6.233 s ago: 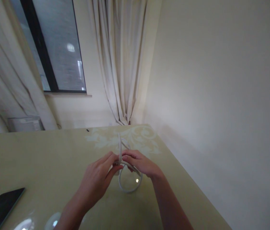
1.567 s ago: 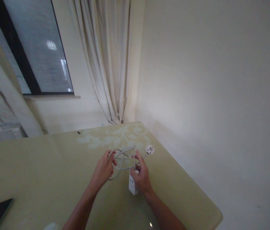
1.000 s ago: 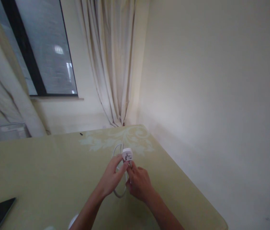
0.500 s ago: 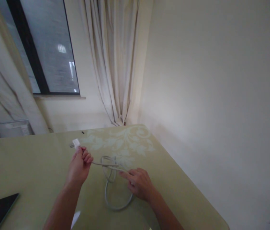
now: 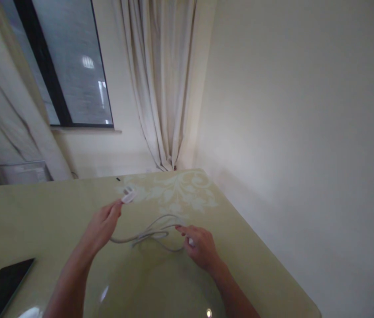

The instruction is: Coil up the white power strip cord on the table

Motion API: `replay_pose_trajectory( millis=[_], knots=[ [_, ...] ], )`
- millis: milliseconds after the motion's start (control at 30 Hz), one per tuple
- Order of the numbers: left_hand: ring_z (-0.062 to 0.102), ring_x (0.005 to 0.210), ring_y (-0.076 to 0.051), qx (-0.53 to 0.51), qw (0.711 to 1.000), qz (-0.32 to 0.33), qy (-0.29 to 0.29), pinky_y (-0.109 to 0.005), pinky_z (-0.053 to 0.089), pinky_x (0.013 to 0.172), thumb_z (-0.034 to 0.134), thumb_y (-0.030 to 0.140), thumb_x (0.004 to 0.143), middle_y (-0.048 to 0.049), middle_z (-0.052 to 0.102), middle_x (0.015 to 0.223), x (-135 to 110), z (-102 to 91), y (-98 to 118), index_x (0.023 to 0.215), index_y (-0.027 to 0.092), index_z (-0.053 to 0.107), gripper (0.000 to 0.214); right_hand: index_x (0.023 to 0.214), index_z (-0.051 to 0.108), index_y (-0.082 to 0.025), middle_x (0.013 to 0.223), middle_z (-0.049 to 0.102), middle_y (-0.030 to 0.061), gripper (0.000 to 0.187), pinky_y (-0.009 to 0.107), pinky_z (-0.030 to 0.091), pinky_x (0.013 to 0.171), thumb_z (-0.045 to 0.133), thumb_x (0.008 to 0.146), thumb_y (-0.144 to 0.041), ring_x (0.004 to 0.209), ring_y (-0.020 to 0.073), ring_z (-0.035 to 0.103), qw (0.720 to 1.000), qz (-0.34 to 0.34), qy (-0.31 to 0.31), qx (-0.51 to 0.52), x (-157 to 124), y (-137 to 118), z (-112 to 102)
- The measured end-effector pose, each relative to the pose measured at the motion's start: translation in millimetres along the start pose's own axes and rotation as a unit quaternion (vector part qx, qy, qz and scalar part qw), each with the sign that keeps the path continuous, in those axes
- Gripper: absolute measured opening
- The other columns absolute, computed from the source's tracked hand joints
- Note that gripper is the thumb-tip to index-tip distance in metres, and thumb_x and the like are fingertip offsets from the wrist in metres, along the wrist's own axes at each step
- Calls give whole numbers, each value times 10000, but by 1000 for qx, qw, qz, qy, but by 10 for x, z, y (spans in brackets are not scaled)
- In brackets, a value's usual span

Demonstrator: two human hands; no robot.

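A white power plug [image 5: 128, 195] points up and away from my left hand [image 5: 102, 227], whose fingers are closed on its base. From that hand a pale grey cable [image 5: 124, 241] runs to the right in loose loops over the table. My right hand [image 5: 200, 247] is closed around the far side of the loops. A small white piece shows between its fingers, perhaps the cable's other end; most of it is hidden by the hand.
The greenish glossy table [image 5: 160, 291] has a pale leaf pattern in its far corner. At the left lies a dark tablet [image 5: 3, 285]. A tiny black object [image 5: 118, 179] is near the back edge. A wall [image 5: 289, 154] borders the right side, curtains [image 5: 162, 79] hang behind.
My left hand has turned, and the plug has swung to the right. The cable's hanging loop has been drawn up into flatter, wider loops between the hands.
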State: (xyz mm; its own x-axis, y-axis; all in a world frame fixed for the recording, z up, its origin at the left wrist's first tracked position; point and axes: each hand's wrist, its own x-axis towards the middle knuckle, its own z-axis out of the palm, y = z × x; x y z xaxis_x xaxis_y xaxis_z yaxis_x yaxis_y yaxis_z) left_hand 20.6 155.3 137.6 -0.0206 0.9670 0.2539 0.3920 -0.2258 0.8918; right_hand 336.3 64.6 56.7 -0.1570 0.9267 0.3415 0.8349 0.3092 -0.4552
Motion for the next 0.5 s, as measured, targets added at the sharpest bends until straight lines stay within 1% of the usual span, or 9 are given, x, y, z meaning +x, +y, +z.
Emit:
replay_pose_trajectory(
  millis=[33, 100, 167, 233, 300, 367, 467, 500],
  knots=[
    [480, 543, -164, 62, 997, 30, -45, -264, 352, 526, 546, 551, 895, 12, 512, 560, -15, 73, 34, 683, 209, 664, 420, 1302, 726, -352, 997, 791, 10, 575, 261, 498, 846, 566, 822, -80, 872, 161, 710, 1000, 4, 4, 14, -3, -16, 14],
    [603, 687, -212, 153, 975, 79, -144, -293, 433, 659, 507, 514, 926, -21, 640, 667, -50, 200, 59, 700, 224, 710, 420, 1261, 749, -337, 998, 797, 8, 551, 263, 504, 849, 573, 806, -83, 883, 162, 723, 999, 19, 13, 45, -10, -27, 31],
    [663, 832, -238, 187, 954, 101, -211, -309, 464, 778, 505, 474, 938, -41, 712, 813, -84, 288, 40, 808, 251, 784, 380, 1218, 771, -321, 1002, 803, 7, 530, 264, 511, 852, 577, 786, -85, 892, 164, 734, 996, 37, 23, 82, -14, -16, 45],
    [677, 889, -234, 200, 937, 112, -262, -304, 470, 815, 521, 435, 937, -47, 718, 893, -114, 343, 13, 892, 283, 819, 337, 1185, 787, -314, 1000, 809, 2, 517, 268, 517, 850, 579, 769, -87, 888, 167, 741, 991, 53, 32, 116, -14, 0, 58],
    [676, 871, -218, 200, 927, 113, -296, -291, 476, 798, 545, 416, 925, -44, 700, 909, -141, 384, 5, 897, 295, 827, 308, 1171, 794, -314, 991, 812, -3, 506, 278, 521, 850, 579, 769, -94, 882, 173, 746, 988, 60, 35, 135, -12, 9, 70],
    [669, 857, -209, 195, 924, 110, -311, -290, 481, 799, 547, 426, 924, -45, 687, 920, -168, 432, 27, 857, 280, 821, 318, 1171, 796, -312, 994, 814, -1, 500, 289, 523, 861, 579, 774, -101, 888, 178, 748, 987, 63, 34, 143, -9, 7, 78],
    [655, 901, -219, 188, 918, 107, -333, -316, 481, 851, 494, 504, 959, -60, 679, 967, -229, 527, 89, 806, 251, 802, 427, 1174, 797, -301, 1017, 814, 10, 494, 300, 526, 875, 577, 776, -107, 909, 187, 748, 985, 75, 37, 150, -3, -7, 89],
    [648, 942, -232, 191, 912, 115, -345, -331, 478, 881, 522, 549, 941, -66, 678, 1005, -259, 564, 110, 823, 250, 804, 428, 1172, 798, -296, 1021, 814, 13, 492, 302, 527, 876, 577, 774, -109, 911, 189, 748, 984, 82, 40, 153, 0, -12, 96]
  ],
)
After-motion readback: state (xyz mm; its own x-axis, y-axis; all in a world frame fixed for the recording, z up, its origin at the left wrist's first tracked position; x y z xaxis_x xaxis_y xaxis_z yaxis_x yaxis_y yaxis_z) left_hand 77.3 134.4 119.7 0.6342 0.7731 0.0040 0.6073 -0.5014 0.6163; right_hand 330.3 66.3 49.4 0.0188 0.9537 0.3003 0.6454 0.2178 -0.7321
